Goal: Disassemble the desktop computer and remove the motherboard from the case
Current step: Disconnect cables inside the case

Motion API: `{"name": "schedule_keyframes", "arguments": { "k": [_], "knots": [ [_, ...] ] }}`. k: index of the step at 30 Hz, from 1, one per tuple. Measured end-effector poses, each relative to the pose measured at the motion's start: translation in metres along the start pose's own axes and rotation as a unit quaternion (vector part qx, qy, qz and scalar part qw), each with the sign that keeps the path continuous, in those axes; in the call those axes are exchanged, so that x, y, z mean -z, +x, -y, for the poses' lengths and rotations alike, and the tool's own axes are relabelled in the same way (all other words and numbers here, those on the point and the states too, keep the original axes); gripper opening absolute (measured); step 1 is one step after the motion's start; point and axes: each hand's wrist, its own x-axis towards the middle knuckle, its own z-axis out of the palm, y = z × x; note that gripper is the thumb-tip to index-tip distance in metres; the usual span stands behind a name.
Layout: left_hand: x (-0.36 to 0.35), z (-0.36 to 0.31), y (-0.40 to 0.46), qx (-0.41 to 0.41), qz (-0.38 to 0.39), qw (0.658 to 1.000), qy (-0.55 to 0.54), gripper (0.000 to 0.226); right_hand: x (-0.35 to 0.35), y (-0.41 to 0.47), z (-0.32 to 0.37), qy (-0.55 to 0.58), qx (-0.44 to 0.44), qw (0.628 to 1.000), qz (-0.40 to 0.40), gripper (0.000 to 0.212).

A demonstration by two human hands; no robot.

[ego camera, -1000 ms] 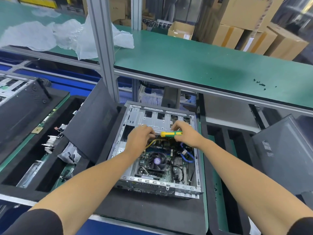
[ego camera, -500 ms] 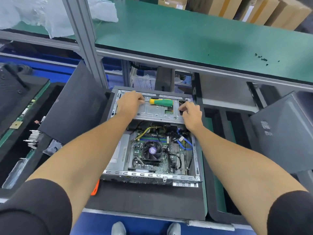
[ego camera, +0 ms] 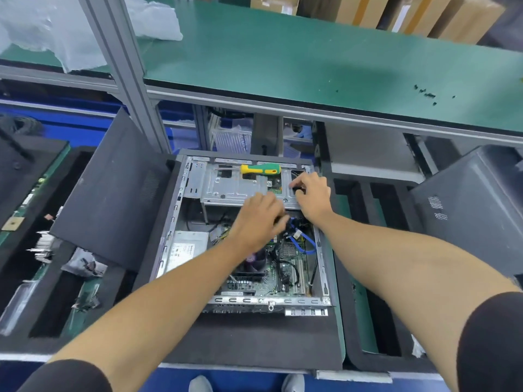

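The left hand (ego camera: 261,219) has dropped into the case (ego camera: 181,210), grip unclear; motherboard (ego camera: 285,267) inside.

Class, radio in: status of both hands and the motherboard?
Left hand reaching into cables, grip unclear. Right hand on drive cage. Motherboard in case, cables across it.

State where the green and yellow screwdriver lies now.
The screwdriver lies on the drive cage at the case's far end, beyond both hands, nearer the right hand.

Open computer case (ego camera: 181,222), left hand (ego camera: 260,219) over motherboard (ego camera: 283,273), right hand (ego camera: 312,195) on drive cage (ego camera: 226,185), screwdriver (ego camera: 260,168) atop
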Motion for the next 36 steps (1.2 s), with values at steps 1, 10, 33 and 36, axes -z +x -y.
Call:
{"name": "schedule_keyframes", "arguments": {
  "k": [1,10,33,36],
  "knots": [
    [-0.005,-0.008,-0.006,-0.041,0.022,0.999,0.004,0.026,0.000,0.000,0.001,-0.004,0.003,1.000,0.001,0.028],
    [-0.025,-0.056,-0.010,0.357,0.060,0.891,-0.276,0.032,0.001,-0.001,0.002,-0.006,0.013,1.000,0.004,0.030],
    [-0.043,-0.079,0.001,0.542,-0.050,0.660,-0.517,0.024,-0.005,0.001,0.000,-0.034,0.026,0.999,0.004,0.031],
    [-0.047,-0.080,-0.003,0.514,-0.047,0.676,-0.526,0.023,-0.005,0.001,-0.001,-0.036,0.030,0.999,0.004,0.030]
  ]
}}
